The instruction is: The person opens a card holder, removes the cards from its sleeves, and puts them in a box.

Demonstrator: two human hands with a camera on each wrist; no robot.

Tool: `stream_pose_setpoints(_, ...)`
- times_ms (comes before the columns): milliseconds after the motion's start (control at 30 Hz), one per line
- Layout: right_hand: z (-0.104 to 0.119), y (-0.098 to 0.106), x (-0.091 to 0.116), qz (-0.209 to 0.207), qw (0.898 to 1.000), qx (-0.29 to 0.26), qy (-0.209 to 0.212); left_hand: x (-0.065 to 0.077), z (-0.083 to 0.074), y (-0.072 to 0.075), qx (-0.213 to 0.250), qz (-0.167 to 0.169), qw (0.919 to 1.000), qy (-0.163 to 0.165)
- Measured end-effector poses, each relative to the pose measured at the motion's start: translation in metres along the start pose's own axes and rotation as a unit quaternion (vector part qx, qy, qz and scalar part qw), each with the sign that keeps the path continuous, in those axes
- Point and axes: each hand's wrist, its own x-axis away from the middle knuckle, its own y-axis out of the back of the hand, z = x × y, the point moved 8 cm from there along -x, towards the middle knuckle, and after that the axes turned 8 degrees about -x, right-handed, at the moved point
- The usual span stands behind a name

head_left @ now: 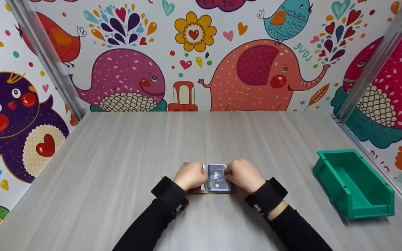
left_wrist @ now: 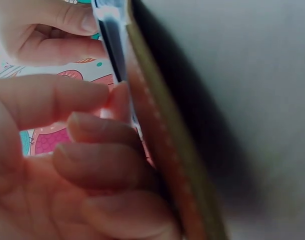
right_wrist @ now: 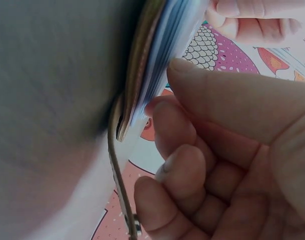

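From my distant place I see the card holder (left_wrist: 155,117) open between the two hands, low over the near part of the counter (head_left: 117,167); whether it touches there, I cannot tell. The left hand (head_left: 190,175) grips its left side with curled fingers, and the right hand (head_left: 245,175) pinches the clear sleeves at the right edge. A "Vip" card (head_left: 216,177) faces up. The green bin (head_left: 332,184) stands well apart, at right.
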Motion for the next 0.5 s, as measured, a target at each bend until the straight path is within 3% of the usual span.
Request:
stream_pose_setpoints(267,0.0012,0.0001,0.0001,-0.003,1.000,0.009,0.010,-0.0021,-0.0001,-0.0028,0.009,0.018,0.9998,0.000)
stream_pose_setpoints(500,0.0017,0.0005,0.0004,-0.012,1.000,0.013,0.019,-0.0040,0.0014,-0.0048,0.011,0.034,0.9992,0.019)
